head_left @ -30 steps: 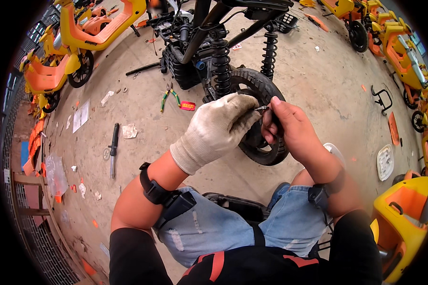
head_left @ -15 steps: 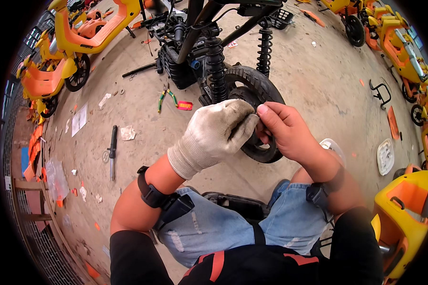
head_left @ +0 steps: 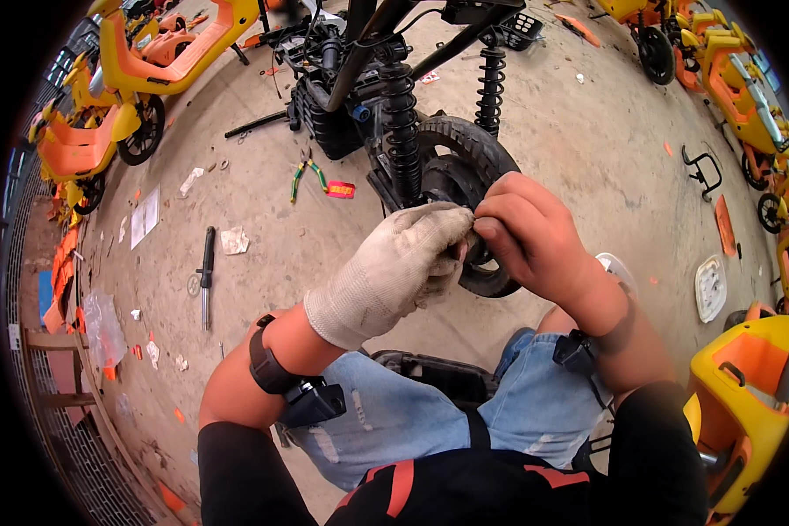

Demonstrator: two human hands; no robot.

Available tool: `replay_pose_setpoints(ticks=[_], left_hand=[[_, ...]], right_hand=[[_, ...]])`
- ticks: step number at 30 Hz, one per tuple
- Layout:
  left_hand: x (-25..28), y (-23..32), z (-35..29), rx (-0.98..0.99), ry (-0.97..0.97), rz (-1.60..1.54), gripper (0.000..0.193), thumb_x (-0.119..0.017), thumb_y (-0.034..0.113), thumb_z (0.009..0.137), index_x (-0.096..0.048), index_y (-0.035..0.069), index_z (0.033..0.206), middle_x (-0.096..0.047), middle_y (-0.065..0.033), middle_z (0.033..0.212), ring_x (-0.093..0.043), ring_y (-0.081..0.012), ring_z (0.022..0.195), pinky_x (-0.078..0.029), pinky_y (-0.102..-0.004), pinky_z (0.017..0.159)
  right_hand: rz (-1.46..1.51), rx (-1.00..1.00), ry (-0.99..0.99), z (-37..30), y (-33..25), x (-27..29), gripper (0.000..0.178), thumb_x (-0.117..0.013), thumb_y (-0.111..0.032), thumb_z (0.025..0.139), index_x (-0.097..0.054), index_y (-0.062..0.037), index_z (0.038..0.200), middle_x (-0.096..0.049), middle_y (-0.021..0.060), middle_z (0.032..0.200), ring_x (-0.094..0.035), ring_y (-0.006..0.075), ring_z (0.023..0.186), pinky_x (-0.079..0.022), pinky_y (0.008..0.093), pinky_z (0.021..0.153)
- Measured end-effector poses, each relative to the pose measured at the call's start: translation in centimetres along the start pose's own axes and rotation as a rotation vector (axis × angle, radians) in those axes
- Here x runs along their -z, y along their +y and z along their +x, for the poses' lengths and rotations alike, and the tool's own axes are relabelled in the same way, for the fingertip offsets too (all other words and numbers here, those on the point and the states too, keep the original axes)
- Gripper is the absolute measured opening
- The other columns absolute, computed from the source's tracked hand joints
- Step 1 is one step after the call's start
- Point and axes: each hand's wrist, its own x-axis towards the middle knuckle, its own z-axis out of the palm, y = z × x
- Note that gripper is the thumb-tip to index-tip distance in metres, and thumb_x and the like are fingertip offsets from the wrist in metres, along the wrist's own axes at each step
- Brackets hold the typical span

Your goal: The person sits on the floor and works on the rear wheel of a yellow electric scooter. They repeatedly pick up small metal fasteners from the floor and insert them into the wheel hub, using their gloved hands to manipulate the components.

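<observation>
We held our gloved left hand [head_left: 401, 256] and bare right hand [head_left: 535, 233] together, fingers curled, in front of the black wheel [head_left: 480, 151], though we could not tell what they grasped. Green-handled pliers [head_left: 306, 161] lay left of the wheel.

You work in bright, even, diffuse light; the concrete floor [head_left: 622, 193] shows only faint, soft shadows. Black vignetting rings your fisheye view, and straight lines bow near its rim. Your gloved left hand [head_left: 390, 272] looks fairly sharp, while a hazy, dark smear blurs your right forearm [head_left: 615, 331].
</observation>
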Motion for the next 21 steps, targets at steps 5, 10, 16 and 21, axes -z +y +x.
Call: replay_pose_setpoints(ticks=[5, 10, 16, 21], left_hand=[[0.2, -1.2, 2.0, -0.57, 0.17, 0.52, 0.022, -0.056, 0.019, 0.099, -0.058, -0.001, 0.109, -0.062, -0.0031, 0.082, -0.056, -0.0094, 0.07, -0.049, -0.0253, 0.065], [0.4, -0.3, 1.7, -0.58, 0.119, 0.636, 0.016, -0.058, 0.01, 0.096, -0.059, -0.002, 0.108, -0.065, -0.0065, 0.085, -0.061, -0.0111, 0.076, -0.052, -0.0268, 0.071], [0.2, -0.5, 1.5, -0.608, 0.164, 0.612, 0.015, -0.058, 0.008, 0.095, -0.06, -0.002, 0.107, -0.066, -0.0095, 0.085, -0.063, -0.0127, 0.076, -0.052, -0.029, 0.07], [0.3, -0.2, 1.6, -0.67, 0.246, 0.817, 0.016, -0.06, 0.007, 0.093, -0.06, -0.001, 0.108, -0.066, -0.0126, 0.086, -0.066, -0.0211, 0.076, -0.053, -0.032, 0.071]], right_hand=[[0.532, -0.773, -0.104, -0.8, -0.5, -0.6, 0.031, -0.051, -0.025, 0.102, -0.057, -0.0021, 0.083, -0.055, 0.0058, 0.068, -0.053, 0.0151, 0.062, -0.042, 0.0294, 0.057], [0.835, -1.027, -0.057, -0.1, -1.3, -0.3, 0.041, -0.047, -0.033, 0.104, -0.056, -0.0038, 0.077, -0.053, 0.0, 0.065, -0.051, 0.0077, 0.058, -0.038, 0.024, 0.054], [0.886, -1.049, -0.112, -0.3, -0.7, 0.1, 0.044, -0.045, -0.036, 0.104, -0.058, -0.0034, 0.078, -0.051, -0.0005, 0.063, -0.052, 0.009, 0.056, -0.038, 0.0233, 0.053], [0.962, -1.171, -0.092, 0.1, -0.9, 0.2, 0.042, -0.048, -0.036, 0.103, -0.059, -0.0027, 0.081, -0.051, -0.001, 0.064, -0.054, 0.0088, 0.057, -0.039, 0.0222, 0.054]])
